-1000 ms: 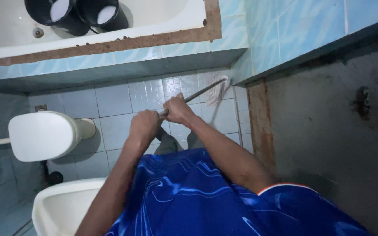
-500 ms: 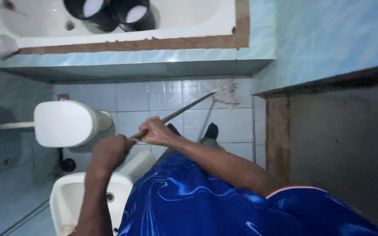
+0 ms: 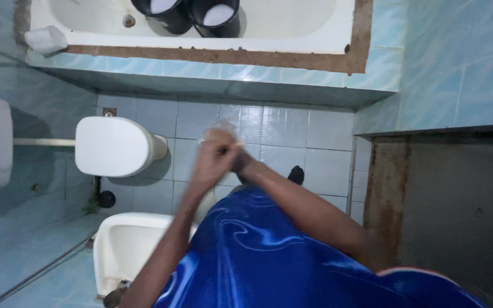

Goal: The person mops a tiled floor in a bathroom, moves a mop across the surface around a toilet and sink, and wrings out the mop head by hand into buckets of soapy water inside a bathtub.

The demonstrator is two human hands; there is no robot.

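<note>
My left hand [image 3: 211, 162] and my right hand [image 3: 239, 161] are clenched close together over the pale floor tiles [image 3: 320, 165], both smeared by motion. They grip the thin mop handle, which is almost hidden behind them. A faint whitish smear just above the hands is the mop head [image 3: 219, 128], near the foot of the bathtub's tiled side. My blue shirt [image 3: 269, 256] fills the lower middle of the view.
A white toilet with its lid shut [image 3: 115, 146] stands left of my hands, a white bidet [image 3: 122, 246] below it. The bathtub [image 3: 292, 39] at the top holds two black buckets [image 3: 190, 12]. A rusty door frame [image 3: 386, 194] and grey door [image 3: 463, 217] stand on the right.
My hands and the mop have swung left from the right-hand corner toward the toilet, and the hands have closed up together. The view has shifted, and the toilet sits further right in the frame.
</note>
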